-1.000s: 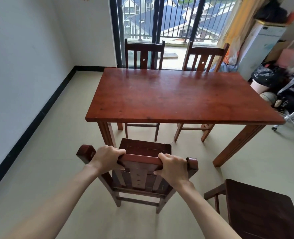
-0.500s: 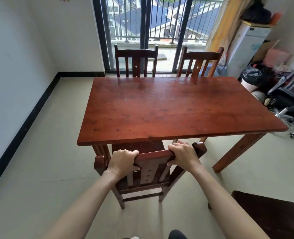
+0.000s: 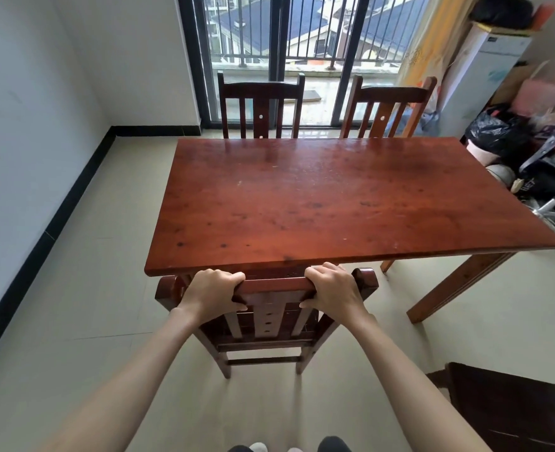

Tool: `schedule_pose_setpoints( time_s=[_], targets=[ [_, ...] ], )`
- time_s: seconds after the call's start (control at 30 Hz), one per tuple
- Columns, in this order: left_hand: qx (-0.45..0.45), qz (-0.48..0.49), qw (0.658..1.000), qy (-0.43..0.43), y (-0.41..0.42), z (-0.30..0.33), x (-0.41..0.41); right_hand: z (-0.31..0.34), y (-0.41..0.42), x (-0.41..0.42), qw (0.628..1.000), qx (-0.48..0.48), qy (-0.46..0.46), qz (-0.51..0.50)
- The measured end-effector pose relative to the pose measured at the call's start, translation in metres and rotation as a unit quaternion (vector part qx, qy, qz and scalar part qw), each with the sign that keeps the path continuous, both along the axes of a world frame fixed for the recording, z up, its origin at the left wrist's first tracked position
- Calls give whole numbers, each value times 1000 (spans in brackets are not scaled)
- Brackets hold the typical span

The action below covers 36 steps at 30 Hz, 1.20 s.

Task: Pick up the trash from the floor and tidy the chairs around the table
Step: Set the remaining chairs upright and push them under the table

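The big red-brown bench (image 3: 328,203) fills the middle of the room, its long sides running left to right, and two chairs on the far side (image 3: 261,109) (image 3: 388,107) are already tucked in with their backs upright against the far edge, which I take as the pattern the near side is meant to match. The near chair (image 3: 266,316) is being brought into that same arrangement: its seat has gone almost wholly under the bench top, and its top rail sits just beside the near edge, slightly below it, so there looks to be little travel left. A fourth, darker chair (image 3: 514,409) stands well apart at the lower right, turned out from the bench (that one, I would guess, comes next). The left hand (image 3: 212,295) grips the rail toward its left end and the right hand (image 3: 333,293) grips it toward its right, spaced evenly either side of the centre slat, presumably so the chair goes in square rather than slewing. On both hands the fingers (image 3: 225,275) are curled over the top of the rail, with the thumbs pressed on the near face, so the rail is clamped between them. I can see no trash on the floor (image 3: 100,305) from here.
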<state>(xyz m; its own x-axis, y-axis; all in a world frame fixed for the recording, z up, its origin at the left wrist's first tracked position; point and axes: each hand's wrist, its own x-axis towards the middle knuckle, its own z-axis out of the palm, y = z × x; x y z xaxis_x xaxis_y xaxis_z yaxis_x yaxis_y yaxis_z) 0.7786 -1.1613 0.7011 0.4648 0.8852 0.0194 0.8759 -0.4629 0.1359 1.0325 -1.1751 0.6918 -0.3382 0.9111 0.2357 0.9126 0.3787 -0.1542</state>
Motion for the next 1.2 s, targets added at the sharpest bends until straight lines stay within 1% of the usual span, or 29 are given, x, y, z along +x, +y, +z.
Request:
schedule_pose_setpoints(
  time_s=[0.17, 0.4, 0.47, 0.57, 0.63, 0.67, 0.7, 0.73, 0.8, 0.83, 0.87, 0.9, 0.93, 0.97, 1.0, 1.03, 1.07, 1.13, 1.17, 1.2],
  targets=[
    [10, 21, 1000, -13, -7, 2, 6, 2, 1, 4, 1000, -10, -2, 8],
    [-12, 33, 999, 9, -12, 6, 14, 5, -1, 9, 999, -46, -19, 13],
    [-5, 42, 999, 17, -15, 7, 17, 8, -2, 10, 998, -65, -10, 18],
    [-2, 83, 995, 46, -26, 7, 23, 10, -8, 8, 996, -87, 1, 12],
    [-11, 95, 994, 44, -35, 7, 25, 10, -18, 7, 996, -76, 38, -3],
    [-7, 92, 996, 19, -39, 8, 23, 11, -25, 6, 996, -65, 62, -9],
    [6, 80, 996, -25, -45, 8, 22, 11, -33, 4, 994, -53, 90, -19],
    [27, 63, 995, -79, -55, 8, 23, 10, -44, 3, 991, -41, 121, -38],
    [62, 37, 978, -193, -80, 12, 32, 6, -74, 0, 974, -19, 202, -102],
    [48, 27, 970, -238, -95, 10, 38, 4, -93, -1, 958, -11, 249, -141],
    [2, 13, 963, -270, -109, 7, 47, 2, -115, -2, 937, -15, 296, -185],
    [-76, 1, 953, -294, -124, 1, 55, -3, -139, -4, 909, -31, 347, -230],
    [-171, -3, 934, -314, -138, -6, 64, -8, -166, -6, 870, -60, 403, -278],
    [-266, 0, 905, -333, -151, -14, 71, -15, -196, -10, 820, -89, 462, -327],
    [-349, 6, 871, -346, -164, -22, 77, -24, -226, -15, 762, -106, 518, -375],
    [-411, 7, 842, -350, -177, -28, 83, -33, -256, -21, 705, -104, 563, -419],
    [-461, -2, 822, -335, -189, -36, 88, -43, -286, -26, 654, -93, 592, -461],
    [-553, -33, 788, -268, -213, -47, 96, -63, -341, -36, 553, -60, 636, -535],
    [-588, -54, 774, -229, -223, -52, 100, -70, -367, -40, 510, -45, 648, -564],
    [-613, -80, 763, -188, -231, -56, 105, -74, -392, -43, 478, -34, 649, -591]
  ],
)
